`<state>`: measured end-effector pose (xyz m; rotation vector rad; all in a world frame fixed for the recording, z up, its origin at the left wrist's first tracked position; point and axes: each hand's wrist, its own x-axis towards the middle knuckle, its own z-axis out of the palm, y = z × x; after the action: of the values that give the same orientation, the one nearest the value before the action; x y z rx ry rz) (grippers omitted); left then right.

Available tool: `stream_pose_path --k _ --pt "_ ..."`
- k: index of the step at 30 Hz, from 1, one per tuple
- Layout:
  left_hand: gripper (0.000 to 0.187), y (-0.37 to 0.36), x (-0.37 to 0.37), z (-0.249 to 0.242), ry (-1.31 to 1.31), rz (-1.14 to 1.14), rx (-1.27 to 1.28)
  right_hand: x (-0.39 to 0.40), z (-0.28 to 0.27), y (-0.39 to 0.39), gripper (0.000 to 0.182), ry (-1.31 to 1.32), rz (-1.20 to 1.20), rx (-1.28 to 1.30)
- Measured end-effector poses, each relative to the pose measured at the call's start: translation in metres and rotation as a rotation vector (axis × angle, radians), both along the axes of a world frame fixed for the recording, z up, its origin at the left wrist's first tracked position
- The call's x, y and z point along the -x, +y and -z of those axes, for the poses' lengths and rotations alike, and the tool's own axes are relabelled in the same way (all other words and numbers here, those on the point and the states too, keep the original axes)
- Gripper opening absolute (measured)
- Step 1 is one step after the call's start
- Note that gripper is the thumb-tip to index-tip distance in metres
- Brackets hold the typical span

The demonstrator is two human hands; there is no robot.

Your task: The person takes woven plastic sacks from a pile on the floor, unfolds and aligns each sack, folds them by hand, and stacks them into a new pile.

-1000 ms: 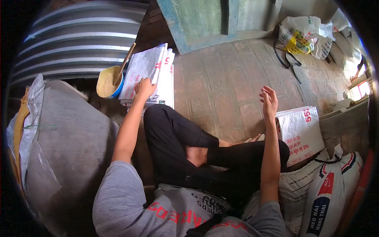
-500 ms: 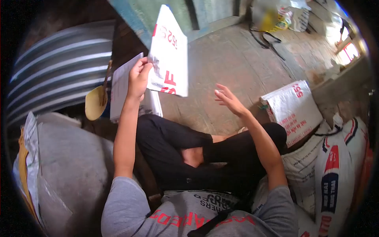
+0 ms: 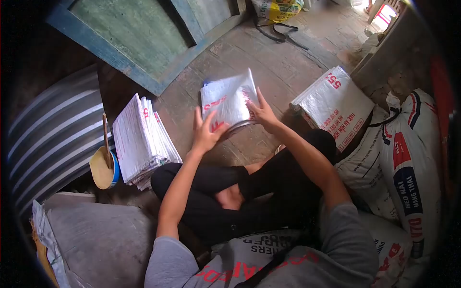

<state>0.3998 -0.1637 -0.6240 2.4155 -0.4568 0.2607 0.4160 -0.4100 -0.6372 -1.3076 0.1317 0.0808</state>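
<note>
The left hand (image 3: 207, 132) is spread, thumb and fingers apart, against the near left part of a folded white sack (image 3: 229, 98) with red print. The right hand (image 3: 263, 111) is at the sack's right edge, its fingers also parted, one pointing up along that edge and others against the printed face. The folded sack is between the two hands, in front of the crossed legs (image 3: 206, 192), over the middle of the brick floor (image 3: 240, 53); whether its underside touches the floor cannot be told.

Toward the floor's left edge is a stack of folded sacks (image 3: 137, 139), slightly fanned at its right side, near the left knee. Just beside it is a tub (image 3: 102, 169), blue outside and pale yellow inside, with a wooden stick (image 3: 106, 139) leaning in it. A corrugated sheet (image 3: 57, 129) is beyond the tub on the left. Near the right knee is a second pile of folded sacks (image 3: 336, 105), its top one printed in red. Closer to the floor's near right corner, bulging sacks (image 3: 408, 168) stand together, one tied at the neck. A blue-green wooden panel (image 3: 134, 38) borders the floor's far left corner, and a black strap (image 3: 283, 36) lies near the far edge, beside a yellow and white bag (image 3: 278, 9)
</note>
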Motion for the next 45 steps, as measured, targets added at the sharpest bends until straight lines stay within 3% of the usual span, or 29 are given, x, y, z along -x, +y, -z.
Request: stream_pose_path --k 2,6,8,11,15,17,20,23,25,28,30,31,32,33,34,36,38,40,42,45 --pt "0.072 -0.017 0.014 -0.013 -0.008 0.148 0.008 -0.005 0.023 0.002 0.067 -0.142 -0.048 0.144" --pt "0.057 -0.028 0.015 -0.021 0.023 0.238 0.148 0.006 -0.022 0.003 0.069 0.304 -0.416 -0.156" --pt "0.043 -0.026 0.01 -0.017 -0.059 0.188 0.203 0.008 -0.013 0.007 0.066 0.281 -0.375 -0.111" --pt "0.037 -0.016 0.002 -0.02 0.261 0.211 0.399 0.008 -0.014 0.005 0.066 0.211 -0.385 0.008" --pt "0.028 -0.008 -0.008 0.004 0.286 0.247 0.531 0.008 -0.034 0.006 0.061 0.091 -0.363 0.112" --pt "0.028 0.0 -0.015 0.024 0.316 0.065 0.832 0.007 -0.037 0.004 0.058 0.019 -0.351 0.249" --pt "0.045 0.018 -0.029 -0.018 0.288 -0.432 1.065 -0.004 -0.029 -0.02 0.057 -0.041 -0.321 0.562" --pt "0.027 0.046 -0.034 -0.021 -0.029 -0.716 1.172 -0.018 0.007 -0.049 0.059 -0.211 -0.089 0.791" --pt "0.031 0.073 -0.037 0.004 -0.001 -0.953 1.234 -0.018 -0.002 -0.056 0.058 -0.183 0.034 0.819" --pt "0.055 0.089 -0.033 0.022 0.09 -1.045 1.121 -0.02 0.006 -0.067 0.057 -0.192 0.214 0.926" --pt "0.069 0.075 -0.032 0.029 0.053 -1.294 0.701 -0.022 0.008 -0.068 0.06 -0.071 0.281 1.052" --pt "0.077 0.069 -0.03 0.032 0.038 -1.402 0.479 -0.019 0.006 -0.064 0.062 -0.119 0.332 1.27" --pt "0.096 0.068 -0.028 0.033 0.064 -1.247 0.387 -0.013 0.005 -0.056 0.064 -0.167 0.383 1.487" --pt "0.095 0.05 -0.026 0.025 0.04 -1.209 0.13 -0.006 0.001 -0.047 0.066 -0.217 0.432 1.705" --pt "0.091 0.051 -0.027 0.043 -0.11 -0.894 0.011 0.003 -0.014 -0.035 0.068 -0.182 0.327 1.76" --pt "0.06 0.046 -0.034 0.063 -0.105 -0.266 -0.038 -0.002 0.016 -0.033 0.07 -0.265 0.107 1.541" --pt "0.049 0.019 -0.017 0.06 0.098 -0.086 -0.163 -0.003 0.044 -0.031 0.072 -0.296 -0.087 1.402" --pt "0.047 0.016 -0.012 0.058 0.165 -0.062 -0.194 0.003 0.053 -0.027 0.075 -0.277 -0.265 1.347" --pt "0.04 0.021 -0.013 0.06 0.144 -0.034 -0.255 0.004 0.051 -0.027 0.073 -0.307 -0.295 1.411" --pt "0.032 0.025 -0.023 0.066 0.171 -0.01 -0.102 0.005 0.042 -0.018 0.069 -0.338 -0.344 1.49"
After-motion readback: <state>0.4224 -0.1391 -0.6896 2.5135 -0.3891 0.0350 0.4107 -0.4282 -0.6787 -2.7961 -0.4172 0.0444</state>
